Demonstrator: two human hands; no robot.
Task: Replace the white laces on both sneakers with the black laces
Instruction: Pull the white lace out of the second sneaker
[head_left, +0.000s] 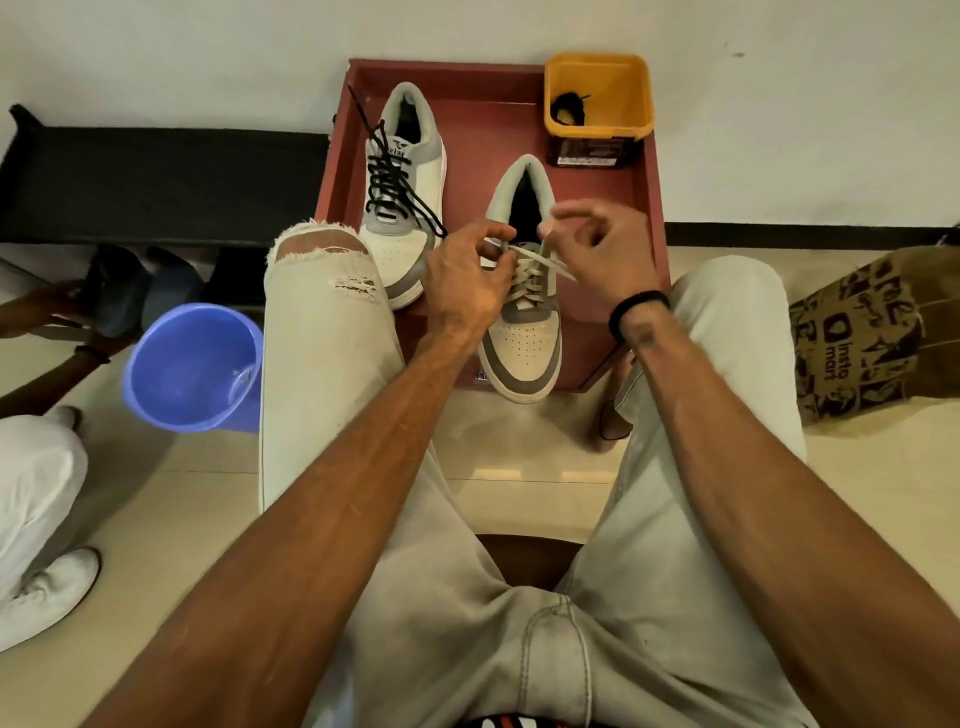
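Observation:
Two grey-and-white sneakers stand on a red tray (644, 208). The left sneaker (402, 171) carries a black lace (387, 179) threaded through its eyelets, its ends loose. The right sneaker (524, 332) still has its white lace (530, 270). My left hand (467, 275) pinches the white lace at the sneaker's top left eyelets. My right hand (602, 249) pinches the lace's other end just above the tongue. A second black lace (566, 106) lies coiled inside a yellow tub (597, 109) at the tray's far right corner.
A blue plastic bucket (195, 369) sits by my left knee. A printed brown paper bag (872, 332) lies to the right. A dark low shelf (156, 182) runs along the wall at left, and another person's arm and white-clad legs (36, 499) are at the left edge.

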